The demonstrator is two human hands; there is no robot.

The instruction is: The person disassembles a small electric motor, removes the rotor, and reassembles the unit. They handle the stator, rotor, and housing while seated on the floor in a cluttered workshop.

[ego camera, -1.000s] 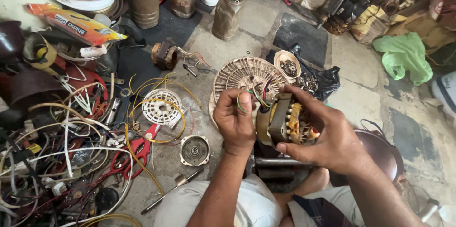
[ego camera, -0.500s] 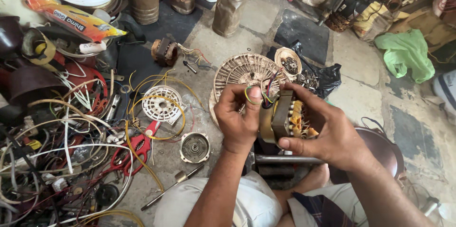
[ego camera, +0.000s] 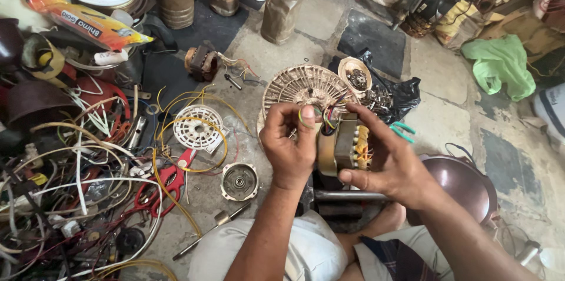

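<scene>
above the lap, right hand point(ego camera: 393, 163) grips the motor stator point(ego camera: 344, 150); left hand point(ego camera: 289, 147) pinches its wires point(ego camera: 325, 117).

The motor point(ego camera: 344, 148) sits between both hands, before the fan guard point(ego camera: 306, 90). Scissors point(ego camera: 165, 184) and wires point(ego camera: 76, 157) lie left; a cloth point(ego camera: 500, 66) far right.

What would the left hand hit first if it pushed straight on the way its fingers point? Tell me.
Judged roughly, the left hand points up and away from the body, so it would probably first meet the round finned motor cover on the floor just beyond its fingertips. Depth is unclear from this overhead view.
</scene>
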